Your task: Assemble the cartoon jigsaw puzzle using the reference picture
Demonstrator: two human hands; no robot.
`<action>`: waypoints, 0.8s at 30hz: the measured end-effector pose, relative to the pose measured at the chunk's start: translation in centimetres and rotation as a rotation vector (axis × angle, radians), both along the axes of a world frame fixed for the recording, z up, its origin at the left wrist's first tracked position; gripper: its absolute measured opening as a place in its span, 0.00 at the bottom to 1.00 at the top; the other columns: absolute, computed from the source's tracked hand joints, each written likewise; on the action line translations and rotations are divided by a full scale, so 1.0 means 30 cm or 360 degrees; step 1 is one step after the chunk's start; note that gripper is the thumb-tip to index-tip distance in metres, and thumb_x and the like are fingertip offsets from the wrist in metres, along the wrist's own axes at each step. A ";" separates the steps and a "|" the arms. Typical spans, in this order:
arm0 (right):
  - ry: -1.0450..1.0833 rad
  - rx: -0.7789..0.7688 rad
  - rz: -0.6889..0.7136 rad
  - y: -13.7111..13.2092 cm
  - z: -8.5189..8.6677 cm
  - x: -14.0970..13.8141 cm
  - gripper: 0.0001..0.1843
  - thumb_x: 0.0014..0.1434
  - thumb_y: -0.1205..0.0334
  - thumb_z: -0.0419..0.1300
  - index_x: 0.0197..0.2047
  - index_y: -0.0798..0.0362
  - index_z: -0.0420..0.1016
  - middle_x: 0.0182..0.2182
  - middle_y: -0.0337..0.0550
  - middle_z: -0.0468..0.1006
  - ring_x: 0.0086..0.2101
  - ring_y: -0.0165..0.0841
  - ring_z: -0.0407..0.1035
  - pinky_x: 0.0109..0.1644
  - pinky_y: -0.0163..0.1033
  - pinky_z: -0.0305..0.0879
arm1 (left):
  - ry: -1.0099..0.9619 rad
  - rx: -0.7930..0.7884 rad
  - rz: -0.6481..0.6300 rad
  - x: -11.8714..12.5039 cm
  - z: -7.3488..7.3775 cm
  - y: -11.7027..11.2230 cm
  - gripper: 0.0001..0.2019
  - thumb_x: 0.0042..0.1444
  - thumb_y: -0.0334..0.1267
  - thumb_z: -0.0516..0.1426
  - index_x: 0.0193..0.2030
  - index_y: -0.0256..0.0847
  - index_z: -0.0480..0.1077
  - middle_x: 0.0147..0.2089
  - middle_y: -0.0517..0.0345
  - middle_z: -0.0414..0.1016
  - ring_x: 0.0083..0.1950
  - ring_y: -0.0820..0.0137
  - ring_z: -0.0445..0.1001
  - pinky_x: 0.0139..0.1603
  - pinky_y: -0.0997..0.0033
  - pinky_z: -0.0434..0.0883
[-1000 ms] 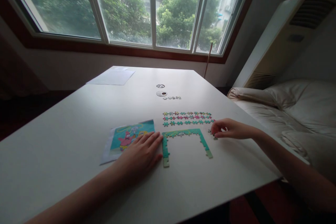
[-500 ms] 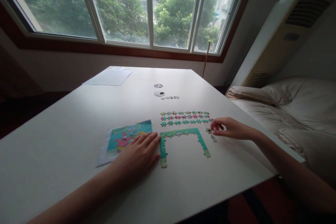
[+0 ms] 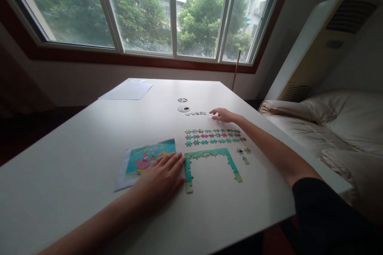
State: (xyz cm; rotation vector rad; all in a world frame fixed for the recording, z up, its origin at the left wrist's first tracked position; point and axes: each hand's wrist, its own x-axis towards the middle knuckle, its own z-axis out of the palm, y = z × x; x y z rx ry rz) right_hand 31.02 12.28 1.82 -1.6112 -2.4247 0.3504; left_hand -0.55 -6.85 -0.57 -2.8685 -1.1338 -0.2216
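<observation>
My left hand lies flat, fingers stretched, over the lower right of a cartoon picture sheet. Its fingertips reach the left side of a three-sided puzzle border, joined from green and teal pieces. Beyond the border lie three rows of loose puzzle pieces. My right hand is stretched out past these rows, fingers apart and nothing visible in them. It is just right of a short row of pale puzzle pieces. Three loose pieces lie right of the border.
Two small round objects sit beyond the pale row. White paper lies at the table's far left. A pale sofa stands along the right, with a tall air-conditioner unit behind it. A window is ahead.
My right hand has moved away from the loose pieces right of the border, forward and left towards the pale row. A third loose piece now shows where it was. My left hand stays put.
</observation>
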 end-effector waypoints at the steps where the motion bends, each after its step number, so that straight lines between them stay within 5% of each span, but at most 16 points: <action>1: 0.0000 0.0015 -0.0021 0.029 -0.012 -0.023 0.18 0.55 0.64 0.57 0.50 0.54 0.69 0.43 0.48 0.73 0.39 0.32 0.67 0.44 0.34 0.59 | 0.0003 -0.0005 0.0005 0.001 0.002 -0.001 0.22 0.61 0.44 0.45 0.59 0.35 0.58 0.60 0.45 0.60 0.59 0.55 0.59 0.57 0.53 0.60; 6: 0.0011 0.0029 -0.0141 0.115 -0.043 -0.103 0.18 0.53 0.61 0.61 0.47 0.54 0.72 0.41 0.48 0.74 0.42 0.36 0.66 0.47 0.35 0.58 | -0.0010 -0.0030 0.0028 0.005 0.013 -0.006 0.22 0.61 0.44 0.46 0.60 0.36 0.59 0.60 0.46 0.60 0.60 0.56 0.59 0.58 0.53 0.59; 14: 0.0117 -0.0224 -0.0255 0.171 -0.020 -0.092 0.14 0.44 0.60 0.66 0.36 0.54 0.76 0.38 0.45 0.75 0.32 0.32 0.68 0.33 0.32 0.62 | -0.0055 -0.0040 0.0020 0.002 0.006 -0.004 0.22 0.61 0.44 0.45 0.60 0.37 0.58 0.61 0.46 0.60 0.60 0.56 0.58 0.58 0.53 0.58; 19: 0.0300 -0.0310 -0.0282 0.173 -0.027 -0.089 0.14 0.39 0.61 0.68 0.32 0.57 0.75 0.29 0.43 0.76 0.24 0.28 0.67 0.26 0.32 0.62 | 0.0031 -0.0064 0.0037 0.005 0.018 -0.006 0.23 0.61 0.44 0.45 0.60 0.36 0.58 0.61 0.46 0.59 0.60 0.56 0.58 0.58 0.54 0.58; 24: 0.0582 -0.0125 -0.0240 0.125 -0.041 -0.091 0.12 0.45 0.59 0.65 0.32 0.57 0.73 0.31 0.44 0.77 0.30 0.28 0.69 0.33 0.32 0.64 | 0.0005 -0.0085 0.0032 0.007 0.023 -0.008 0.23 0.61 0.44 0.45 0.60 0.34 0.58 0.61 0.44 0.60 0.60 0.55 0.59 0.58 0.52 0.59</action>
